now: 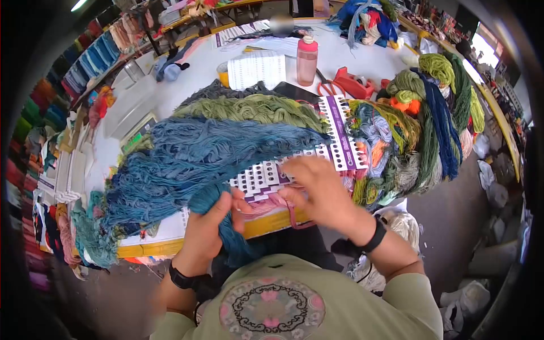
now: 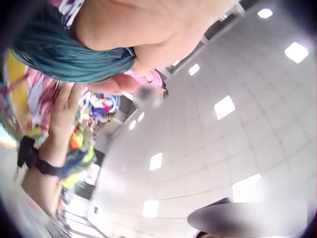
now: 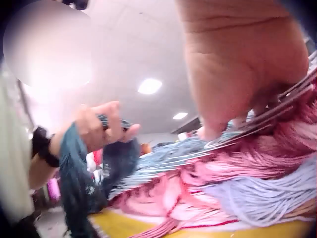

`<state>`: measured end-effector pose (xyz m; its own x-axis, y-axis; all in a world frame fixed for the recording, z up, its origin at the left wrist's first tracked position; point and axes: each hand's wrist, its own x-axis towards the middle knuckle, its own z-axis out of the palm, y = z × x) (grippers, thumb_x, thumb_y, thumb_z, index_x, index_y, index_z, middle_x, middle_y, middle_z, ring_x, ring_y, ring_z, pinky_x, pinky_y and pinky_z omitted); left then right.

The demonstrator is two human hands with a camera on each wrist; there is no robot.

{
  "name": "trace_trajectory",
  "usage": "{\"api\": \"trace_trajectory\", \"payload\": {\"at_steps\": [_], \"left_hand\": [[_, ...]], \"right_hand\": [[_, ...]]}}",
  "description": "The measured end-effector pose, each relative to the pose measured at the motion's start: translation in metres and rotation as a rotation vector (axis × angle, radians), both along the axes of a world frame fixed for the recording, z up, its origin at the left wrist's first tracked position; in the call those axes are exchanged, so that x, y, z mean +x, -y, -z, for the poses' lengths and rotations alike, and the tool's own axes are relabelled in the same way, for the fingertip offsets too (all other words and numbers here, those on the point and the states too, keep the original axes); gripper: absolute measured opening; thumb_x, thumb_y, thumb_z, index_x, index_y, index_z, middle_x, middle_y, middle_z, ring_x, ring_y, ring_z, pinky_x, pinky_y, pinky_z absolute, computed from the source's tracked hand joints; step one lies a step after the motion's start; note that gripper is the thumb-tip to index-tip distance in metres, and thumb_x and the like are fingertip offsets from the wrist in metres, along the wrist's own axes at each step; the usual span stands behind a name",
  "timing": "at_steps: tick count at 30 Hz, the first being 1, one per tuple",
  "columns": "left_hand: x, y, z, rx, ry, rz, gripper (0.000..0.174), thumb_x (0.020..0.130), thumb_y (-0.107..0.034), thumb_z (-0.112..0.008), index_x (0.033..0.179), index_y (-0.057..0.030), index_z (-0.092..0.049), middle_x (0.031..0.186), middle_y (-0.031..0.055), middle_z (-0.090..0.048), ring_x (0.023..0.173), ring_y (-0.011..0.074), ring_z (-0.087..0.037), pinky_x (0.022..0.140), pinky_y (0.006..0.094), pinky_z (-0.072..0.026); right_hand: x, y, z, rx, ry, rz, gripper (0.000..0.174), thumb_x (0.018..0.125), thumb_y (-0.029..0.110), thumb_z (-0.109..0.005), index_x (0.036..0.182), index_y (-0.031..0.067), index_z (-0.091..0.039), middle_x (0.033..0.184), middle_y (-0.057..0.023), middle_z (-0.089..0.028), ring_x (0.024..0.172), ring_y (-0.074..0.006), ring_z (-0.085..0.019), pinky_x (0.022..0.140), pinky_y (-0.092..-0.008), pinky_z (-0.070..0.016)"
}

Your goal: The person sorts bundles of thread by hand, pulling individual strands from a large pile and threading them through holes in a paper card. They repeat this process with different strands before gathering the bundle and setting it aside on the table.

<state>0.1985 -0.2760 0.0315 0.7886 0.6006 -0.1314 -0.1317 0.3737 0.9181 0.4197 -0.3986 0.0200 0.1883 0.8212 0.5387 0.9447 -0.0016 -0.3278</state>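
My left hand (image 1: pixel 203 233) grips a skein of teal thread (image 1: pixel 233 235) at the table's front edge, and its loose strands hang down below the fingers. In the left wrist view the teal skein (image 2: pixel 74 59) passes across that palm as a thick bundle. Over a stack of white punched thread cards (image 1: pixel 262 177) hovers my right hand (image 1: pixel 327 195), thumb and fingers bent and apart. The right wrist view puts its fingertips right at the card edges, above pink threads (image 3: pixel 198 191) hanging from them. A large heap of blue thread (image 1: pixel 187 148) covers the cards' far side.
Another punched card strip with a purple label (image 1: pixel 340 133) lies to the right, beside green and navy skeins (image 1: pixel 436 124). Farther back are a pink-capped bottle (image 1: pixel 306 62), red-handled scissors (image 1: pixel 330 88), a red tape dispenser (image 1: pixel 352 84) and a printed sheet (image 1: pixel 258 71). Clear plastic boxes (image 1: pixel 131 107) stand left.
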Motion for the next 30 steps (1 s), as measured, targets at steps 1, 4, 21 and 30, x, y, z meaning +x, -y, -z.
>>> {"api": "trace_trajectory", "payload": {"at_steps": [1, 4, 21, 30], "left_hand": [[0.007, 0.003, -0.003, 0.048, -0.01, -0.028, 0.022, 0.097, -0.018, -0.056, 0.107, 0.0005, -0.062, 0.111, 0.0145, -0.065, 0.088, 0.0184, -0.065, 0.075, 0.0307, -0.0518], [0.045, 0.003, -0.021, 0.29, 0.161, -0.08, 0.023, 0.096, -0.013, -0.055, 0.112, 0.0025, -0.063, 0.116, 0.0146, -0.065, 0.109, 0.0216, -0.06, 0.089, 0.0329, -0.0492], [0.096, -0.01, -0.007, -0.03, 0.181, 0.203, 0.05, 0.102, -0.033, -0.041, 0.133, 0.0063, -0.048, 0.136, 0.0129, -0.052, 0.124, 0.0216, -0.05, 0.106, 0.0364, -0.0369], [0.109, -0.002, -0.01, 0.059, 0.148, 0.131, 0.044, 0.099, -0.028, -0.049, 0.126, 0.0057, -0.056, 0.128, 0.0133, -0.058, 0.118, 0.0214, -0.053, 0.103, 0.037, -0.0388]], "right_hand": [[-0.007, 0.003, 0.006, -0.105, -0.331, -0.134, 0.032, 0.082, 0.023, -0.072, 0.11, 0.0091, -0.064, 0.114, -0.0121, -0.057, 0.101, -0.0267, -0.058, 0.086, -0.042, -0.0432], [-0.029, -0.01, 0.008, -0.097, -0.841, -0.271, 0.014, 0.084, 0.011, -0.072, 0.096, 0.0069, -0.067, 0.091, -0.0056, -0.058, 0.068, -0.014, -0.056, 0.059, -0.0254, -0.0434], [-0.002, -0.019, 0.001, 0.096, -1.491, -0.26, 0.005, 0.091, 0.008, -0.065, 0.093, 0.0063, -0.061, 0.078, 0.0049, -0.056, 0.056, -0.0003, -0.045, 0.05, -0.0178, -0.0347], [0.004, -0.017, 0.005, 0.177, -1.554, -0.289, 0.007, 0.091, 0.008, -0.064, 0.096, 0.003, -0.062, 0.095, -0.0019, -0.059, 0.067, -0.0043, -0.054, 0.055, -0.0181, -0.0403]]}}
